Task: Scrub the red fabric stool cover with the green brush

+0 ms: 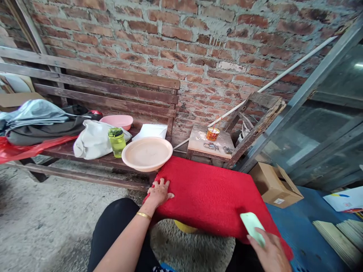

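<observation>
A red fuzzy cloth (204,189) lies over a low, table-like surface in front of me and hangs down at its near edge. My left hand (159,192) rests flat on the cloth's left end with the fingers spread; a gold bangle circles that wrist. At the near right corner, my right hand (269,247) grips a pale green, flat oblong thing with rounded corners (253,226). Its far end points away from me, over the cloth. The underside is hidden, so its kind cannot be told.
A wooden bench (113,92) along the brick wall bears a shallow basin (147,154), a green bottle (117,142), a white bag (92,139) and a pink bowl (119,121). Behind the cloth, a wooden chair (195,141) holds a paper cup (212,134). A cardboard box (269,185) stands right.
</observation>
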The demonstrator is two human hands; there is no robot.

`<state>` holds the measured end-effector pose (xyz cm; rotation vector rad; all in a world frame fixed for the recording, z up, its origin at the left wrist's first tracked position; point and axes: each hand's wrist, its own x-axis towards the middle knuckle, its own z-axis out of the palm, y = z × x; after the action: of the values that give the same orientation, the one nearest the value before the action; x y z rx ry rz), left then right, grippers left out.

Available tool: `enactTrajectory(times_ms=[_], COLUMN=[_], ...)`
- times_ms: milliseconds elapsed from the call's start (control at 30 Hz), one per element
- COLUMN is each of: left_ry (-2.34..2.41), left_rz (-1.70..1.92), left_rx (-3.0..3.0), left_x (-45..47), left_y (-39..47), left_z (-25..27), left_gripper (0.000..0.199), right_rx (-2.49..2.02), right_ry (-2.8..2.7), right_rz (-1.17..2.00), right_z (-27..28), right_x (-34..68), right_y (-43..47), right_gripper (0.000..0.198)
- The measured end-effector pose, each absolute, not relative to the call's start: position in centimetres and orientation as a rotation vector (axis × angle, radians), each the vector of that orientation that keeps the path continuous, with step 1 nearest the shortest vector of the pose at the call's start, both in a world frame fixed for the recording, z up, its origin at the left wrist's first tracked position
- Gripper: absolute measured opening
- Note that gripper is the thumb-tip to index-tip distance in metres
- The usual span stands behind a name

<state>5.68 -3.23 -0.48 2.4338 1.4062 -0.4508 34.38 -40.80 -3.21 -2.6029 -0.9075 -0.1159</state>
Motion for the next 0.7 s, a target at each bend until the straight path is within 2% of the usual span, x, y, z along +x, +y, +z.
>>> enactTrajectory(times_ms=[167, 333, 433, 533, 700], left_ry=[1.418, 1.398, 1.393, 1.397, 1.420], left_rz=[-0.416, -0.405, -0.404, -0.402, -0.418], left_rx=[2.457, 2.459, 2.445, 2.438, 2.458], left_x=[5.5, 5.5, 5.5, 5.5, 5.6], left_y=[-3.5, -3.4, -3.2, -3.1, -3.5], left_z=[-0.2, -0.3, -0.6, -0.8, -0.3], left_gripper=[0.067, 0.067, 0.070, 0.071, 0.068], right_rx=[-2.417, -2.539, -2.629, -2.538, -2.354], right_ry=[-1.065, -0.777, -0.598, -0.648, -0.923], right_rz=[0.209, 0.023, -0.073, -0.052, 0.153], right_z=[-4.1, -4.7, -4.0, -3.4, -3.6], right_x=[29.2, 35.7, 38.3, 36.6, 31.7], right_y=[-36.2, -42.7, -45.8, -44.4, -39.1], right_gripper=[0.046, 0.056, 0.053, 0.050, 0.049])
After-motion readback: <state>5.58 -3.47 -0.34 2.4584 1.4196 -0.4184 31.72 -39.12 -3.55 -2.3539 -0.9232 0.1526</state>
